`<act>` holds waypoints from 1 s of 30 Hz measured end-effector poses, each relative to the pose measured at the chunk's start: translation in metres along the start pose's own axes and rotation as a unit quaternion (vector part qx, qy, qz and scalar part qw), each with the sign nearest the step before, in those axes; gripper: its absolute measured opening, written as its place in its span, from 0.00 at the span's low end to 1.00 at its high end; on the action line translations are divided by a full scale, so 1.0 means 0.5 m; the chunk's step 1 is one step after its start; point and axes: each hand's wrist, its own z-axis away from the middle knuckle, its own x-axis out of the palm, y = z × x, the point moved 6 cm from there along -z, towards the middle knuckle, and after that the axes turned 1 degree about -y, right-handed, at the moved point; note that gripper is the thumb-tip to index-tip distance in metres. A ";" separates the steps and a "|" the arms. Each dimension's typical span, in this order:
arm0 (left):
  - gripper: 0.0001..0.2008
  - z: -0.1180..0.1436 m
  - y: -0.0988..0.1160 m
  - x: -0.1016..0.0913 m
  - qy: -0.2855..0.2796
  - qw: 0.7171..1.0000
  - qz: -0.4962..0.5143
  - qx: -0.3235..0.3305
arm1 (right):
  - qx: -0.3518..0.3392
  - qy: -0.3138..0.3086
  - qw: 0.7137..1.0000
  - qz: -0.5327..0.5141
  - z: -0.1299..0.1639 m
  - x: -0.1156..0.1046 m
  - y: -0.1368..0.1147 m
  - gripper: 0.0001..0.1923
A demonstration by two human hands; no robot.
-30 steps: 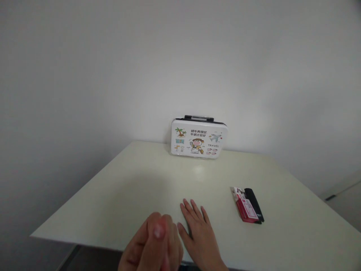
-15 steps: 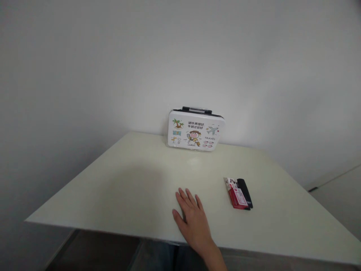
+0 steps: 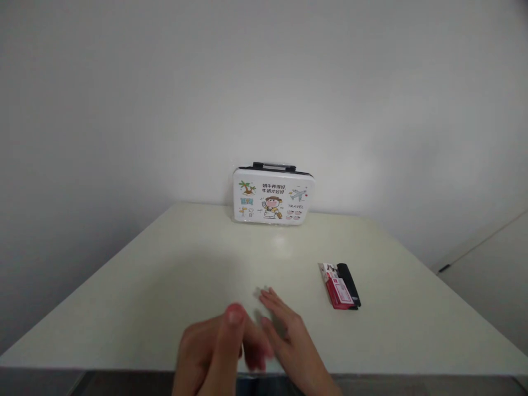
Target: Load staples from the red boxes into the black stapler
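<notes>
Closest to the camera, the left hand [image 3: 218, 352] is raised in front of the table's near edge, blurred, with its fingers loosely curled and one fingertip [image 3: 236, 313] pointing up; it holds nothing. Just beside it, the right hand [image 3: 289, 338] lies low over the table [image 3: 165, 286], palm down, fingers stretched forward and slightly apart, empty too. Its fingertips seem to rest on the surface, though the blur makes that hard to confirm. The two hands nearly meet at the fingers, the left one partly overlapping the right in this view. Both wrists run off the bottom of the frame.

Nearest to the right hand, off to its right and a little farther back, lies a small red and white packet [image 3: 337, 286] with printed labels, flat on the pale tabletop. A slim black object [image 3: 348, 285] lies touching its right side, parallel to it. Neither hand touches them.

At the far edge of the table, upright against the white wall [image 3: 264, 82], stands a small white suitcase-shaped case [image 3: 272, 197] with a black handle on top and cartoon prints, including a palm tree, an aeroplane and the word TRAVEL.
</notes>
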 end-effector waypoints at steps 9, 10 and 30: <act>0.28 -0.058 -0.285 0.017 -0.117 0.874 -0.463 0.095 | 0.148 0.277 0.940 -0.129 0.026 -0.405 0.249 0.35; 0.28 -0.053 -0.292 0.021 -0.122 0.861 -0.483 0.105 | 0.163 0.252 0.941 -0.157 0.018 -0.397 0.271 0.38; 0.24 -0.113 -0.186 -0.010 0.035 0.878 -0.477 0.016 | 0.098 0.205 0.961 -0.158 -0.087 0.065 0.107 0.36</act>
